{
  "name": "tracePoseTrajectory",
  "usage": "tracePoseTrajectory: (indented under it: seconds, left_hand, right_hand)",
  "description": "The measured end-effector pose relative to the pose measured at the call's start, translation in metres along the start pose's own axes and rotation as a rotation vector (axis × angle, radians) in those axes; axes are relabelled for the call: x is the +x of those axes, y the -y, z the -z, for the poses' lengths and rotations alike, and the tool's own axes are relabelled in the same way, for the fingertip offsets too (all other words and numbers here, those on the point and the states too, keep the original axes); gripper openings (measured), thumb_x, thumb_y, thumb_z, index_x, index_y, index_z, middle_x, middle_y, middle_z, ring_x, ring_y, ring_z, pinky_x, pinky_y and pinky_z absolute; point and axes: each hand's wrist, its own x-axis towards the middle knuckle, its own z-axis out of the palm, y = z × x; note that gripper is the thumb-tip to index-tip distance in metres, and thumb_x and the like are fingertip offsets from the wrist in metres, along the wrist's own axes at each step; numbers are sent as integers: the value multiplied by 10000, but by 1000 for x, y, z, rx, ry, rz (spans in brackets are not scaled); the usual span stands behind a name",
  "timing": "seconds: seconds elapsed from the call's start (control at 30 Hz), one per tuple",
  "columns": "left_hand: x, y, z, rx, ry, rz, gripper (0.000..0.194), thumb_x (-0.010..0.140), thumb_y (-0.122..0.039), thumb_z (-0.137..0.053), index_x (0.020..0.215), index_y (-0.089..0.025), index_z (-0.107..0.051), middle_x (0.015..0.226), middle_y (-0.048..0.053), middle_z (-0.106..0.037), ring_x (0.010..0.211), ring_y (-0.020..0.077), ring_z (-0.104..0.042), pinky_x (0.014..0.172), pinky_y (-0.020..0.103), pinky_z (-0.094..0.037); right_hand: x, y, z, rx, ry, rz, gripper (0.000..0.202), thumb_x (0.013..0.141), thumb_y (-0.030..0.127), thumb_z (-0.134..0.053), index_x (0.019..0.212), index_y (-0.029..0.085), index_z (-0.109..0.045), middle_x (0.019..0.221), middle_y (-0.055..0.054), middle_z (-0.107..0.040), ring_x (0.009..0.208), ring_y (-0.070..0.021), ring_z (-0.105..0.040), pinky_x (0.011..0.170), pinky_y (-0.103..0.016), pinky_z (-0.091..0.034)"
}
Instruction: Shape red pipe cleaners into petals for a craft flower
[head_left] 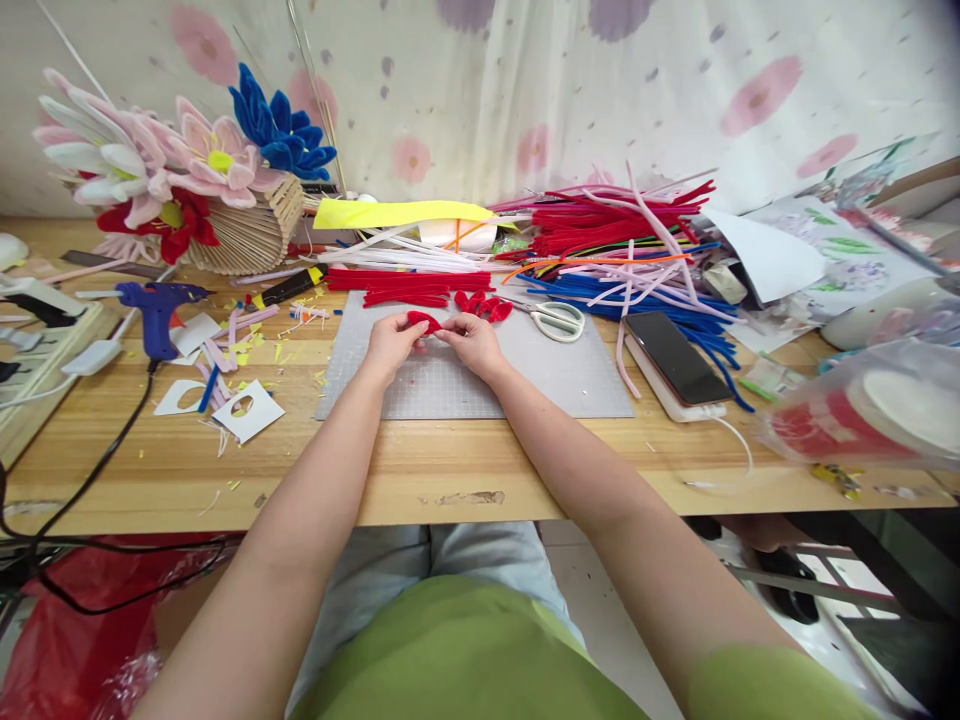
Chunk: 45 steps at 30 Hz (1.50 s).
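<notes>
Above the grey cutting mat [480, 390], my left hand [394, 345] and my right hand [474, 345] pinch a small red fuzzy pipe-cleaner piece [424, 321] between them. Its ends are partly hidden by my fingers. Just beyond my right hand lie several red looped pipe-cleaner pieces [491, 307]. Scissors with pale green handles [559, 321] rest beside them on the mat. Straight red pipe cleaners [409, 283] lie in a row along the mat's far edge.
A blue glue gun [159, 310] stands left, near white card cut-outs [259, 415] and scraps. Fuzzy flowers [217, 160] fill the back left. Bundled red pipe cleaners [600, 225], blue ones [652, 305], a phone [675, 355] and a bagged red cup [847, 415] occupy the right.
</notes>
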Motion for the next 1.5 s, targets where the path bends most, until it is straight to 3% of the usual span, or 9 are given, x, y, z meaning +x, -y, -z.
tracePoseTrajectory:
  seconds: [0.27, 0.43, 0.63, 0.87, 1.03, 1.17, 1.33, 1.5]
  left_hand:
    - [-1, -2, -3, -68, 24, -3, 154, 586, -117, -654, 739, -135, -659, 671, -11, -630, 604, 93, -568, 586, 239, -504]
    - [-2, -7, 2, -63, 110, -5, 194, 591, -211, -693, 768, -133, -671, 704, 12, -644, 640, 126, -591, 585, 266, -510]
    - [2, 1, 0, -11, -1, -111, 244, 549, -316, -761, 612, -133, -613, 578, -8, -616, 519, 87, -536, 514, 215, -471]
    - [7, 11, 0, 69, 17, -147, 211, 548, -291, -763, 596, -137, -628, 549, -11, -617, 484, 82, -517, 502, 214, -451]
    - [6, 8, 0, 35, 23, -42, 270, 559, -350, -763, 643, -129, -634, 578, -2, -631, 488, 88, -537, 464, 209, -454]
    - [3, 3, 1, 18, -22, 4, 288, 634, -394, -714, 696, -122, -643, 594, 2, -628, 489, 77, -537, 437, 186, -429]
    - [1, -1, 2, 29, 32, 73, 230, 632, -320, -731, 668, -116, -632, 565, 0, -615, 451, 63, -512, 406, 168, -377]
    - [0, -11, 6, -31, 142, 279, 169, 629, -208, -739, 626, -114, -599, 503, -9, -583, 412, 43, -486, 385, 143, -351]
  right_hand:
    - [2, -4, 3, 99, 231, 29, 200, 633, 305, -671, 716, 127, -635, 644, 11, -567, 603, -95, -439, 588, -238, -347]
    - [2, -5, 3, 144, 255, 26, 256, 631, 361, -666, 733, 127, -642, 683, 0, -587, 634, -101, -455, 603, -238, -353]
    - [2, -7, 3, 164, 314, 36, 300, 620, 410, -681, 723, 129, -651, 687, -9, -595, 653, -111, -479, 635, -251, -369]
    - [0, -8, 5, 181, 275, 57, 281, 570, 406, -727, 626, 143, -645, 630, 5, -543, 628, -107, -461, 609, -255, -358]
    - [-1, -5, 6, 236, 290, 26, 310, 572, 415, -734, 662, 130, -649, 615, 22, -516, 584, -81, -425, 573, -238, -337]
    - [0, -3, 7, 226, 374, -26, 345, 594, 443, -719, 750, 139, -672, 612, 31, -526, 528, -64, -368, 511, -224, -297]
    - [0, -3, 4, 246, 344, 121, 285, 587, 420, -738, 656, 152, -671, 665, -1, -573, 633, -104, -480, 622, -252, -385]
    - [-3, -1, -2, 233, 312, 242, 286, 629, 450, -713, 648, 167, -676, 663, -14, -588, 658, -125, -527, 669, -273, -417]
